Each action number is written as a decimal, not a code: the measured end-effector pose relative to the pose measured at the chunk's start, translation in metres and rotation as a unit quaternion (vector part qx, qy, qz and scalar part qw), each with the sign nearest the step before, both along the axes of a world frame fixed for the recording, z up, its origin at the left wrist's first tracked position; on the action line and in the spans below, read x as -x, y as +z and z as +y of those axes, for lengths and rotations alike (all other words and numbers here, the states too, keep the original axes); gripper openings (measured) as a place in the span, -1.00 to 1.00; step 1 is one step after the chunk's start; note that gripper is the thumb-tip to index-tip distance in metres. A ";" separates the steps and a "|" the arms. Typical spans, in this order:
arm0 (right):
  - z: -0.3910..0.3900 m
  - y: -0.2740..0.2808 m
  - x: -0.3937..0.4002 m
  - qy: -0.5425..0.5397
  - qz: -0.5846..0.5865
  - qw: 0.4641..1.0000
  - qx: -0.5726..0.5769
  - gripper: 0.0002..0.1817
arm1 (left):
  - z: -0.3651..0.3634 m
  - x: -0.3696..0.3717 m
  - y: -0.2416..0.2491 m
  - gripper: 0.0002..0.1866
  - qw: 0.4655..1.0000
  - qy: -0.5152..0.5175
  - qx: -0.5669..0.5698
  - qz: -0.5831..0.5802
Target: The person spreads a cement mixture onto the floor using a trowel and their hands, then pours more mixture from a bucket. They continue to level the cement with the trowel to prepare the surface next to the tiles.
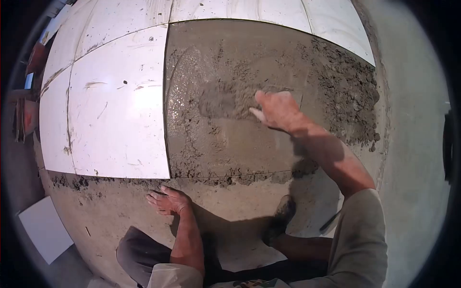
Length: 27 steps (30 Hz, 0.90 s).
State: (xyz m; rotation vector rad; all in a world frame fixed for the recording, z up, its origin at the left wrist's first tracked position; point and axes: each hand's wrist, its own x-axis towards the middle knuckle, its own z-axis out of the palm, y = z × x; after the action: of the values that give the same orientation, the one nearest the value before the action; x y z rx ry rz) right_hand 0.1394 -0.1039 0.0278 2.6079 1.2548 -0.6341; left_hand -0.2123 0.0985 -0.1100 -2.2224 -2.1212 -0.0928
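My right hand [278,110] is closed around the handle of a trowel, with the handle itself hidden under the fingers. The trowel's flat blade [218,101] is coated in mortar and blurred, lying over the bed of wet grey mortar [249,149]. Smooth, damp mortar surrounds it, and rougher clumps show at the right side. My left hand [170,200] is held low near the front edge of the white tiles, its fingers apart and nothing in them.
Large white tiles [115,110] smeared with mortar border the bed at left and back. Crumbly mortar [350,86] piles along the right edge. A loose white tile [45,230] lies at lower left. My shoe [283,216] rests close to the bed's front edge.
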 end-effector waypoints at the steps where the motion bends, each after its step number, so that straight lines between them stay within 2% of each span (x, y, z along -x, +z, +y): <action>1: 0.004 -0.003 -0.008 -0.023 -0.031 0.999 -0.012 -0.54 | 0.001 0.002 -0.002 -0.30 1.000 0.001 -0.004 -0.002; 3: 0.008 -0.009 -0.022 -0.040 -0.068 0.995 -0.065 -0.52 | 0.002 0.003 -0.005 -0.31 1.000 -0.006 -0.021 0.002; 8: 0.015 -0.006 -0.047 -0.110 -0.041 0.992 -0.047 -0.53 | 0.003 0.005 -0.008 -0.30 0.999 -0.015 -0.038 -0.003; 14: -0.009 -0.004 -0.064 -0.258 -0.058 0.964 -0.033 -0.48 | 0.004 0.003 -0.001 -0.29 1.000 -0.003 -0.001 0.009; 18: -0.067 -0.019 -0.058 -0.453 -0.093 0.885 -0.051 -0.39 | -0.001 -0.002 0.007 -0.29 1.000 -0.004 0.015 0.014; 20: -0.102 -0.022 -0.046 -0.491 -0.099 0.864 -0.044 -0.36 | -0.002 -0.001 0.008 -0.30 1.000 -0.013 0.024 0.010; 22: -0.130 -0.023 -0.031 -0.567 -0.100 0.816 -0.057 -0.35 | -0.001 0.000 0.005 -0.31 1.000 -0.012 0.008 0.025; 23: -0.139 -0.033 -0.033 -0.565 -0.106 0.817 -0.057 -0.35 | -0.002 -0.002 0.011 -0.32 1.000 -0.002 0.017 0.021; 25: -0.151 -0.058 -0.030 -0.689 0.010 0.700 -0.187 -0.38 | -0.003 0.000 0.007 -0.32 0.999 -0.006 0.025 0.025; 26: -0.138 -0.054 -0.031 -0.688 0.015 0.701 -0.186 -0.38 | -0.001 0.002 0.006 -0.31 0.999 -0.012 0.025 0.031; 27: -0.111 -0.042 -0.032 -0.686 0.052 0.697 -0.203 -0.40 | 0.002 0.000 0.015 -0.30 0.996 -0.001 0.078 0.034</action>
State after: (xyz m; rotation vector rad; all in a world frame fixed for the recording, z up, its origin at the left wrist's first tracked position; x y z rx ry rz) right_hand 0.1710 -0.2153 -0.0139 3.5171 -1.0062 -0.6580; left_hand -0.2120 0.1007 -0.0954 -2.2759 -2.1589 0.1522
